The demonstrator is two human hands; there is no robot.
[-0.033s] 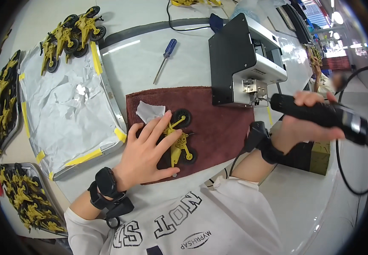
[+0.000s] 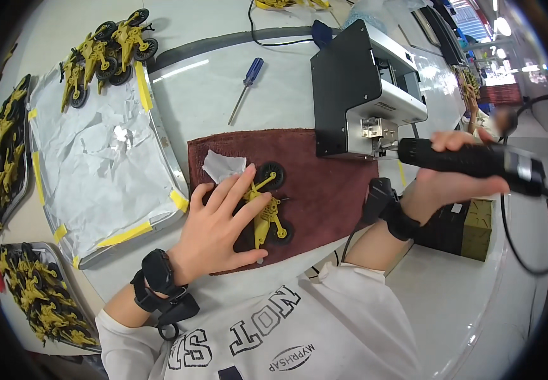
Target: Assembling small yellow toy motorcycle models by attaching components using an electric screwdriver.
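A yellow toy motorcycle (image 2: pixel 265 215) with black wheels lies on a dark red cloth (image 2: pixel 331 183). Spread over its left side, my left hand (image 2: pixel 226 218) steadies it, fingers stretched out and thumb by its lower end. Beside the fingertips is a scrap of white paper (image 2: pixel 223 166). My right hand (image 2: pixel 454 177) is wrapped round a black corded electric screwdriver (image 2: pixel 476 161), held level. Its thin tip points left into the metal front piece (image 2: pixel 378 130) of a black-and-white box-shaped machine (image 2: pixel 343 88), apparently a screw feeder; whether it touches a screw is too small to tell.
A blue-handled screwdriver (image 2: pixel 253 73) lies behind the cloth. To the left stands a paper-lined tray (image 2: pixel 96 183) edged with yellow tape, several toy motorcycles (image 2: pixel 106 50) at its far end. More fill two metal trays (image 2: pixel 46 247) at far left. A dark box (image 2: pixel 441 234) sits below my right arm.
My right hand and the electric screwdriver have shifted slightly left, closer to the machine's front, and the handle has levelled a little. My left hand and the toy motorcycle stay put.
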